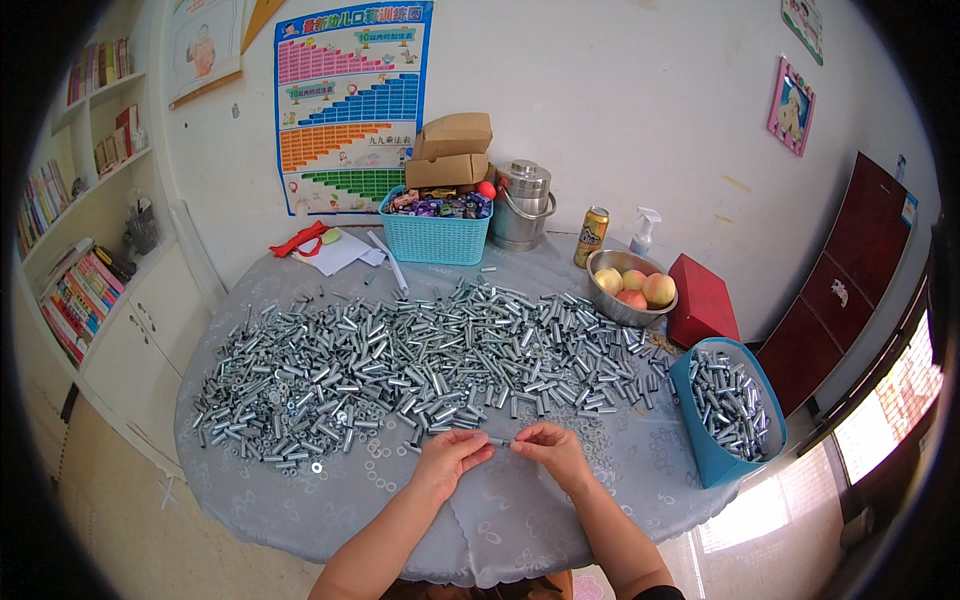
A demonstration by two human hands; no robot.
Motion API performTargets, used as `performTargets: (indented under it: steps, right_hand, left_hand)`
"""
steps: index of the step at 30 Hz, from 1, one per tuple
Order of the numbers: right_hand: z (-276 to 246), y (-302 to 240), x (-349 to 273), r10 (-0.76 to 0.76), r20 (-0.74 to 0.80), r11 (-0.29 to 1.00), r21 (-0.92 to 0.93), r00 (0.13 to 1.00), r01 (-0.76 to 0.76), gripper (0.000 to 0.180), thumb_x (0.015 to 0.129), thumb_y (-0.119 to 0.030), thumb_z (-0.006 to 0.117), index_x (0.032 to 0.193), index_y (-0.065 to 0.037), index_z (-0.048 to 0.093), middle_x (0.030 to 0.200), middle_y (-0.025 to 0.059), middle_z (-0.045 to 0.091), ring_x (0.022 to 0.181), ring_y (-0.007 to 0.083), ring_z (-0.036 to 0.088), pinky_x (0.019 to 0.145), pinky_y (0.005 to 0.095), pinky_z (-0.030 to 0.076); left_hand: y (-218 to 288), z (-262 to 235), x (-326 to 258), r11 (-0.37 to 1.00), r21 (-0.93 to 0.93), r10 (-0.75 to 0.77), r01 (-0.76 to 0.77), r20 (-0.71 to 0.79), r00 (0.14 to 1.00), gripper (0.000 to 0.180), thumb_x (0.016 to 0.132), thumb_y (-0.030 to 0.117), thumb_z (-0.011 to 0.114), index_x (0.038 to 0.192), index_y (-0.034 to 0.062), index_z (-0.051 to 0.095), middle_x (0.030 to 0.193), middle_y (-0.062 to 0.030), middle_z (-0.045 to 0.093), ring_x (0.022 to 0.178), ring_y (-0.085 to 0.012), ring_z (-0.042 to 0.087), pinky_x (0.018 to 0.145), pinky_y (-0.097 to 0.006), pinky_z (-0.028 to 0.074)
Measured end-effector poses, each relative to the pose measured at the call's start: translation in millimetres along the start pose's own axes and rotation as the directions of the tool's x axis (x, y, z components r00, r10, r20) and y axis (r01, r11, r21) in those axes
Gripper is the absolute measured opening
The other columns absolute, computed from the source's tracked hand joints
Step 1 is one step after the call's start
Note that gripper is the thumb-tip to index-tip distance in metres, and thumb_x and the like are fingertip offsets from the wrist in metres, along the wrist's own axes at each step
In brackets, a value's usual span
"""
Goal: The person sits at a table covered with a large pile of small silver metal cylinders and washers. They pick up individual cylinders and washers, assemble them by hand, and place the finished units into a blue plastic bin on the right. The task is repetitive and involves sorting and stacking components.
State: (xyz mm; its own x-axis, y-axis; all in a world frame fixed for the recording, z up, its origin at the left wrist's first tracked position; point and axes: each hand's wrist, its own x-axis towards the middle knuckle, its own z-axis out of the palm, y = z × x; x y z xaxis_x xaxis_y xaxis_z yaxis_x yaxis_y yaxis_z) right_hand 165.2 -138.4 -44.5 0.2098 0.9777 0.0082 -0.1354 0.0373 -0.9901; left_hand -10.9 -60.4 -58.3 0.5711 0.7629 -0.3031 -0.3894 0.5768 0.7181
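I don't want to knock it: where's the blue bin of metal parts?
In the head view, the blue bin stands at the table's right edge, right of the right hand, in front of the red box.

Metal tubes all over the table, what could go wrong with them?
The small metal piece pinched between the left hand and right hand might slip and get lost among the metal tubes. The blue bin, full of metal parts, stands near the edge of the table, so a bump could perhaps spill it.
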Motion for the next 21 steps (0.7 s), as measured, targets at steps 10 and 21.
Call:
performTargets:
  steps: [10, 21]
  right_hand:
    - [-2, 1, -1, -0.092, -0.046, 0.982, -0.172, 0.995, 0.083, 0.01, 0.073, -0.008, 0.071, 0.083, -0.005, 0.069, 0.08, -0.0008, 0.064, 0.076, 0.0076, 0.055, 0.069, 0.0223, 0.043]
    - [7, -11, -5, -0.528, 0.079, 0.667, -0.578, 0.845, 0.47, 0.017, 0.07, -0.007, 0.071, 0.087, -0.006, 0.069, 0.085, 0.0077, 0.066, 0.077, 0.02, 0.06, 0.069, 0.0291, 0.047]
  left_hand:
    - [0, -2, 1, 1.0, 0.011, -0.019, 0.019, 0.025, 1.0, 0.014, 0.081, 0.005, 0.061, 0.093, -0.0031, 0.058, 0.088, -0.0109, 0.061, 0.08, -0.0213, 0.062, 0.078, -0.03, 0.053]
    - [-8, -4, 5, 0.984, -0.159, -0.069, 0.082, 0.089, 0.994, 0.01, 0.083, 0.007, 0.06, 0.088, -0.0005, 0.059, 0.083, -0.0093, 0.063, 0.075, -0.0168, 0.063, 0.071, -0.025, 0.054]
